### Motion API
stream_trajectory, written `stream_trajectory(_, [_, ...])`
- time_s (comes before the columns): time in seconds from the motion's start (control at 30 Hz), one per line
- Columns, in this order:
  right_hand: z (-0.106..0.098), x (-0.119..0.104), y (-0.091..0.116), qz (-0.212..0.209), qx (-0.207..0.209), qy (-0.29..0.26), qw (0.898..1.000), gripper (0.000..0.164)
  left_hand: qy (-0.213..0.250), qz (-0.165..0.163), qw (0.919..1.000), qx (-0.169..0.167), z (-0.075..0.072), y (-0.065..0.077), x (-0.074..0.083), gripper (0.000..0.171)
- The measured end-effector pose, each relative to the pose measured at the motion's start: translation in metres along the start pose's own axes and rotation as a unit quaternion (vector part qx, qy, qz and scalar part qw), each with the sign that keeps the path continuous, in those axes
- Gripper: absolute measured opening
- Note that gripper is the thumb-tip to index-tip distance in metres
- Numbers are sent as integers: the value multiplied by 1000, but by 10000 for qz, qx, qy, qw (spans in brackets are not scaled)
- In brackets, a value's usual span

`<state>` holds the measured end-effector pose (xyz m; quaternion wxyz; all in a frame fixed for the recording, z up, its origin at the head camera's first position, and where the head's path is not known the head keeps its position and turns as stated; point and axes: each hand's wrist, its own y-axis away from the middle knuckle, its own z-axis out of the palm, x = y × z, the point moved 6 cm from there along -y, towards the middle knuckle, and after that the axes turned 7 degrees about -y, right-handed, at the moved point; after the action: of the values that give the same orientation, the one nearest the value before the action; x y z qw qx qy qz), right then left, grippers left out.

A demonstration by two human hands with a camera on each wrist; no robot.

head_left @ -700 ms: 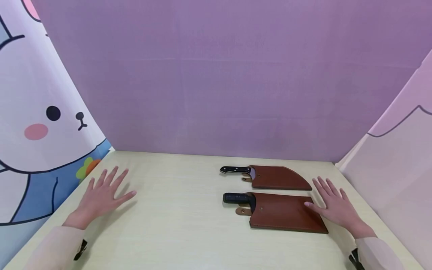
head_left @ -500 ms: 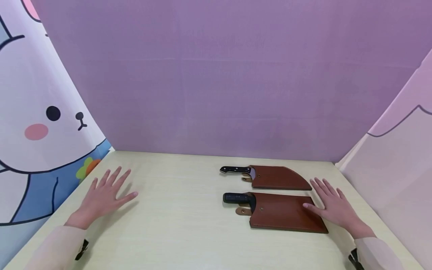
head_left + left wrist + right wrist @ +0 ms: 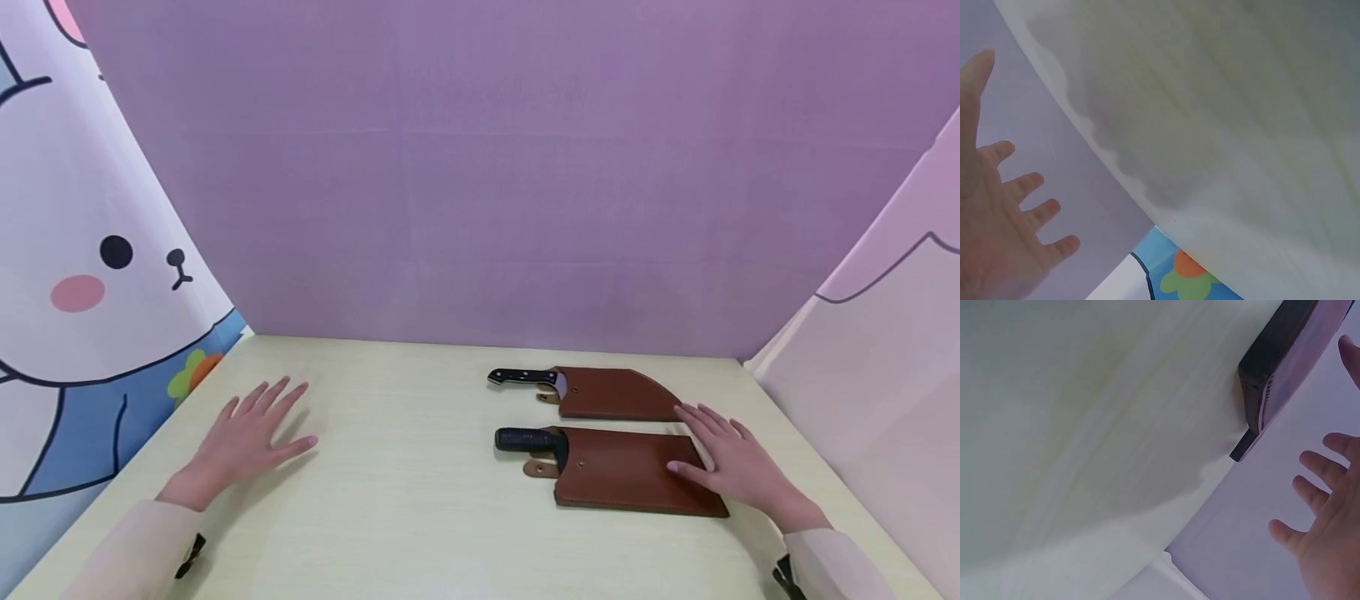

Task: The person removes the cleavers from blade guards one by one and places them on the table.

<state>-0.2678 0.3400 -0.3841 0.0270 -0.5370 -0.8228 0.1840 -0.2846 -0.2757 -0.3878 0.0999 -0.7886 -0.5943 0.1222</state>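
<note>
Two sheathed knives lie on the right half of the table, handles toward the left. The far one is a kitchen knife with a black riveted handle in a brown leather sheath with a curved tip. Nearer is a cleaver with a thick black handle, in a squarer brown sheath. My right hand hovers with spread fingers over the right end of the cleaver's sheath and holds nothing. Over the table's left side, my left hand is spread out, with nothing in it.
A pale wood-grain table carries both knives. Behind it hangs a purple cloth. A cartoon-printed cloth borders the left side, and a pale pink and white one the right.
Both hands have moved slightly inward: the left to the right, the right a little left, farther over the cleaver's sheath. The knives have stayed in place.
</note>
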Motion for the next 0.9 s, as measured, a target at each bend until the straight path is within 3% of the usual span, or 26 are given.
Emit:
stream_trajectory(0.47, [3,-17,-5,-825,250,-42,9963,77,-128,353,9992,142,-1,-4,15,79])
stream_trajectory(0.9, [9,-31,-7,-1067,188,-145,9940,76,-187,695,9972,176,-3,-8,36,72])
